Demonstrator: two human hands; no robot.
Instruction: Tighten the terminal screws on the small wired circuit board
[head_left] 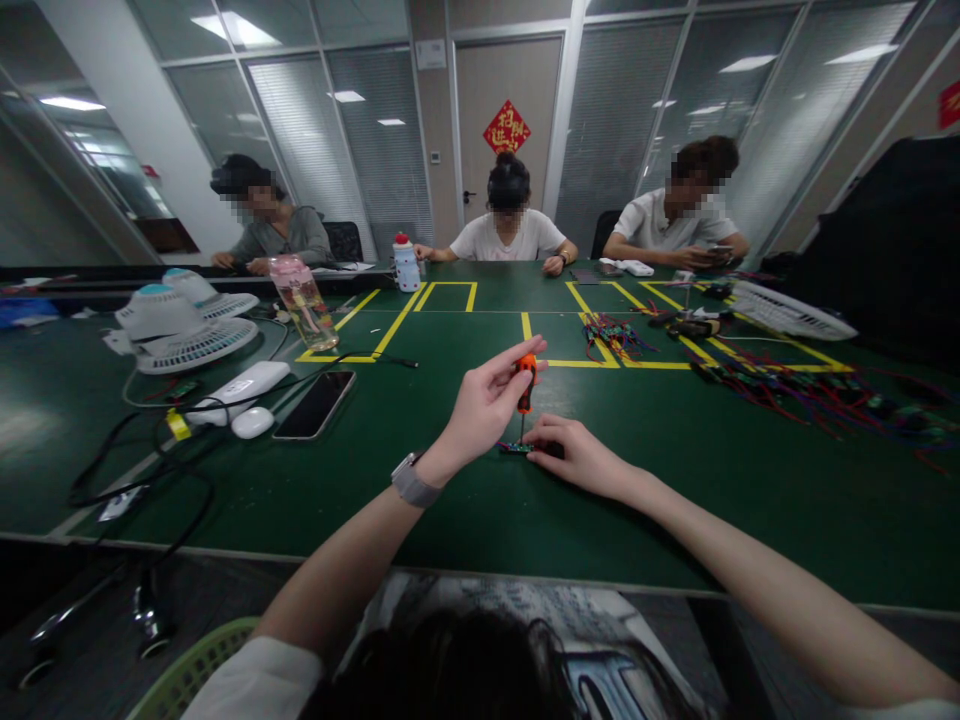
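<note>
Two hands near each other, seemingly not touching: your left hand [489, 400] is closed about the screwdriver [526, 386] handle, its shaft pointing down at the small circuit board [515, 449] on the table [420, 425]. Your right hand [576, 452] has fingertips at the board's right end — pinching or merely steadying, cannot tell. Board looks light, stiff, probably fragile, apt to skid; best held by its edges. Near table edge runs on your side; phone [315, 405] left, wires [616, 337] beyond, right — working room between.
</note>
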